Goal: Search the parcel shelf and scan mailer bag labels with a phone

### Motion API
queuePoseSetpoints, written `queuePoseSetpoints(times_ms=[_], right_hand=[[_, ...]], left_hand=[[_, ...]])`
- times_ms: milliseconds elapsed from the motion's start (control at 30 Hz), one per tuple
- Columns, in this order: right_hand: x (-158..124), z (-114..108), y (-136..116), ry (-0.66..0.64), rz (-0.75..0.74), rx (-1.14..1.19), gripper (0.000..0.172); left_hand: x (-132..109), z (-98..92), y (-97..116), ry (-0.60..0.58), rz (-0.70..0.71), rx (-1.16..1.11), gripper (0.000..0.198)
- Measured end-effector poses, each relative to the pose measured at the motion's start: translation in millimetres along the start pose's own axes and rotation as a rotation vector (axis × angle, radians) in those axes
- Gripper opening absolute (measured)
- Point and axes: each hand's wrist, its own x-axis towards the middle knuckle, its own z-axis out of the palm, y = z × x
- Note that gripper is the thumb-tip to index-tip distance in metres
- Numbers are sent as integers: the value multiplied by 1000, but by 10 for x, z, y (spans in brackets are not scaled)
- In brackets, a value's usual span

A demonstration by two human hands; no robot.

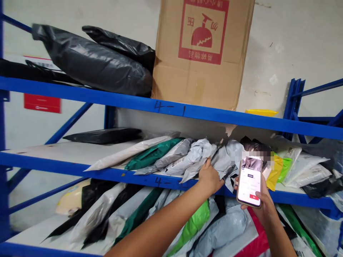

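A cardboard box [200,53] stands beside black bags [93,64] overhead.

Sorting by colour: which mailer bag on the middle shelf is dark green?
The dark green plastic mailer bag, lying between a long white one and grey ones.

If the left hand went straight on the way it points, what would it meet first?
The left hand points up and away into the grey mailer bags leaning on the middle shelf. Its fingertips seem to touch them, so it would likely press into those first; depth behind is unclear.
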Motion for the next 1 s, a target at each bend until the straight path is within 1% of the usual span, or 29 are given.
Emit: queuePoseSetpoints(times_ms=[133,200,267,300,333,367,400,467,533,600,633,667,733,800,833,867,900,1000], right_hand=[[16,73,-60,11,48,7,107],[29,144,-93,6,75,-12,103],[66,229,-118,-11,89,-25,100],[99,271,-126,-25,87,-31,98],[144,311,-131,-40,78,-41,97],[201,344,-132,-57,65,-52,96],[268,369,-130,-77,50,-65,95],[423,389,-116,-111,33,-98,91],[578,382,-100,-127,40,-136,94],[703,387,-104,-139,57,-158,101],[749,407,-120,-141,57,-162,102],[786,443,-148,-137,51,-157,100],[841,559,-229,-112,63,-132,85],[896,702,-321,-78,180,-103,60],[929,766,-358,-57,266,-94,51],[966,819,-383,-74,348,-93,49],[1006,857,-393,-95,411,-92,51],[1132,882,-355,-114,504,-138,57]], left_hand=[[23,141,-108,86,7,-154,64],[75,220,-158,164,-4,-252,72],[137,278,-190,276,-30,-401,85],[167,291,-196,322,-50,-476,87],[194,294,-196,354,-71,-515,83],[216,287,-190,364,-81,-515,75],[234,273,-181,347,-84,-484,66],[257,236,-159,276,-77,-382,58],[271,211,-148,218,-76,-350,59],[285,213,-162,183,-100,-381,61],[294,226,-178,173,-110,-405,62],[305,246,-198,162,-117,-435,61],[332,303,-241,162,-123,-497,59],[362,375,-269,181,-106,-535,58],[378,414,-274,198,-99,-542,57],[394,453,-271,225,-93,-547,57],[409,490,-262,259,-90,-558,58],[449,580,-227,346,-88,-633,61]])
